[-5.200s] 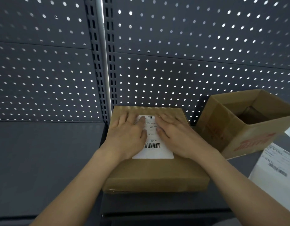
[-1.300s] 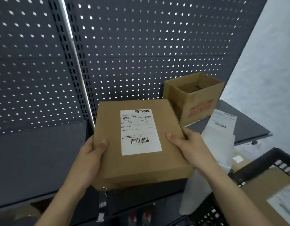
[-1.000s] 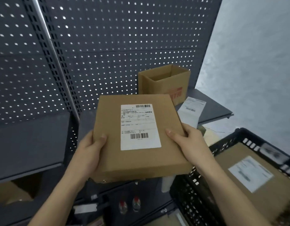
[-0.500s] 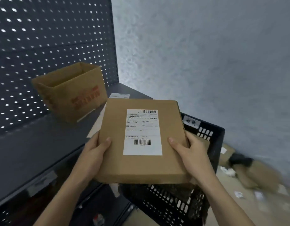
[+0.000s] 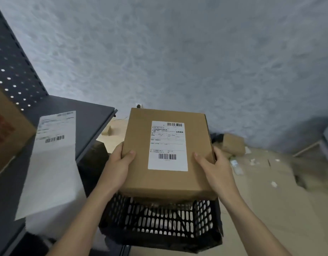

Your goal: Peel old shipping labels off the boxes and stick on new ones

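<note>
A person holds a flat brown box (image 5: 167, 182) level in both hands, above a black lattice crate (image 5: 159, 222) that stands on the floor (image 5: 270, 196). The box covers most of the crate's opening, and whether it touches the rim cannot be told. The left hand (image 5: 117, 169) grips the box's left edge, thumb lying flat on the top face and the other fingers hidden underneath. The right hand (image 5: 216, 170) grips the right edge the same way, thumb on top and fingers curled round the side. A white label (image 5: 167, 145) with two barcodes and printed lines sits flat on the middle of the top face, nearer the far edge than the near one. To the left, a grey shelf (image 5: 93, 117) carries a white paper sheet (image 5: 52, 163) with a barcode. Its near end hangs over the shelf's front edge. An open carton (image 5: 6, 130) with red print stands at the shelf's back left, against a perforated pegboard (image 5: 13, 76). Beyond the crate, a small carton (image 5: 233, 145) and scraps of paper lie on the floor at the foot of a pale blue wall (image 5: 178, 52).
</note>
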### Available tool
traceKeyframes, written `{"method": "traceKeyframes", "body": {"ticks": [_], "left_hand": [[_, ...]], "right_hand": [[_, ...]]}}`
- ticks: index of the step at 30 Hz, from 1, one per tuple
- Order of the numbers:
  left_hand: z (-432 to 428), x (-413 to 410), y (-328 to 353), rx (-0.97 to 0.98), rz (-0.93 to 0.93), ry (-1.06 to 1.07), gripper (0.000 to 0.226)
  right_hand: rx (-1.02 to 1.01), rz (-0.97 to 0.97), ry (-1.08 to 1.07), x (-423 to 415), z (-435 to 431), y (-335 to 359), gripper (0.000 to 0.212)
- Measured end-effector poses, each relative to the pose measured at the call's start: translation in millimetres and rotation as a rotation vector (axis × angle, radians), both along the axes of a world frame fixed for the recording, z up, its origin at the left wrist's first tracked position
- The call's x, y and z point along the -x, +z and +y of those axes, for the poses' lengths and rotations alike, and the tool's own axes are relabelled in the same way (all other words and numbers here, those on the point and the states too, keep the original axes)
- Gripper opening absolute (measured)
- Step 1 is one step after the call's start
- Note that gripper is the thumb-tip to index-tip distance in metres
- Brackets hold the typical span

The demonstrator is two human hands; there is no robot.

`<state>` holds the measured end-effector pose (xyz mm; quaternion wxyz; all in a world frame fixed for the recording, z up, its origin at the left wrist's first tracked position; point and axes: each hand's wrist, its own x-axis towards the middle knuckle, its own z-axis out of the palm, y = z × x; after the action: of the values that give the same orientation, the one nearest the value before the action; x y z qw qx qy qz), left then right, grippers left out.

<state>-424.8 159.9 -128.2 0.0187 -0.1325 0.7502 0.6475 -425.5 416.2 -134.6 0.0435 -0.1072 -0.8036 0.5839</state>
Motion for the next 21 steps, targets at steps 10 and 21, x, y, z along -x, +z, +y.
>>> {"method": "traceKeyframes", "body": {"ticks": [10, 21], "left_hand": [[1, 56, -55, 0.106, -0.131, -0.150, 0.035], [8, 64, -59, 0.194, -0.099, -0.150, 0.038]], "right_hand": [[-0.059, -0.135, -0.105, 26, 1, -49, 0.043], [-0.088, -0.145, -0.029, 38, 8, -59, 0.052]]}}
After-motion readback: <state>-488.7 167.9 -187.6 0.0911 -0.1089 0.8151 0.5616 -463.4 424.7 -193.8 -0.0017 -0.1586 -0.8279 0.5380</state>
